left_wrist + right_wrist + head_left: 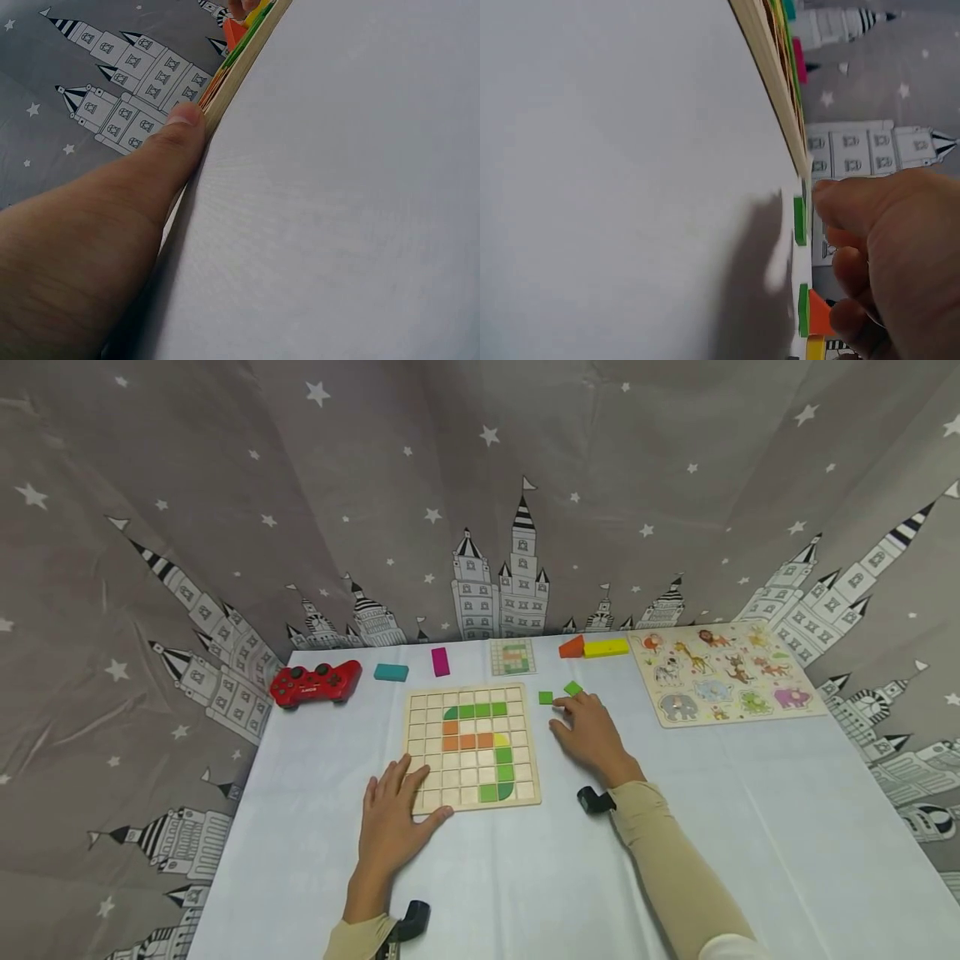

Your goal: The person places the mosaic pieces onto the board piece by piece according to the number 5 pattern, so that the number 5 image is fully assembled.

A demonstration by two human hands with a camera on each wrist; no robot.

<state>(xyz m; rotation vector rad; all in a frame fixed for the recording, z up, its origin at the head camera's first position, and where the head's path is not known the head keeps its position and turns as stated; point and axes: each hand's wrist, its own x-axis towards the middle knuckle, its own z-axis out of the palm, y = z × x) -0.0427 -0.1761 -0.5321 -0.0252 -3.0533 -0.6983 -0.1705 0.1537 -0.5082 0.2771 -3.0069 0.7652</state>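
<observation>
A wooden grid board lies on the white table with green, orange and yellow tiles set in its cells, forming a shape like a 5. My left hand rests on the board's lower left corner, fingers spread on top; its thumb lies against the near edge. To the right of the board, my right hand hovers with bent fingers beside two loose green square tiles. One green tile is just ahead of its fingertips, and the other green tile lies behind the fingers. Nothing shows in its grasp.
Behind the board lies a small pattern card. A red game controller, a teal block and a magenta block stand at the back left. An orange block, a yellow block and an animal puzzle board occupy the back right.
</observation>
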